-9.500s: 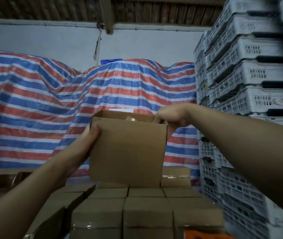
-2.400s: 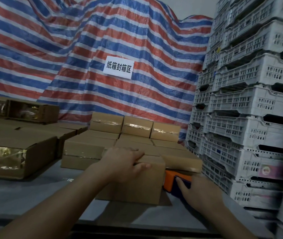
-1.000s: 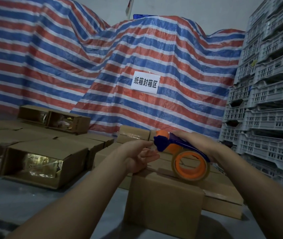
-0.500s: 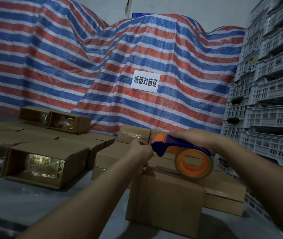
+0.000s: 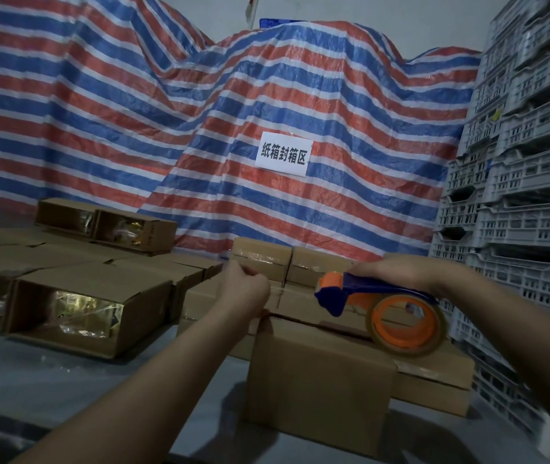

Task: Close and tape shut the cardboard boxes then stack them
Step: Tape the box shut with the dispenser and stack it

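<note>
Plain brown cardboard box sits low centre of the frame on the grey table, top flaps down. Right hand grips the blue-and-orange tape dispenser just above the box's right side. Left hand pinches the clear tape end pulled out leftward. Taped boxes behind; open boxes at left.

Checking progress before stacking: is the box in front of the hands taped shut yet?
Not yet. The box has its flaps folded down, but the seam looks bare; the tape dispenser hovers above.
</note>
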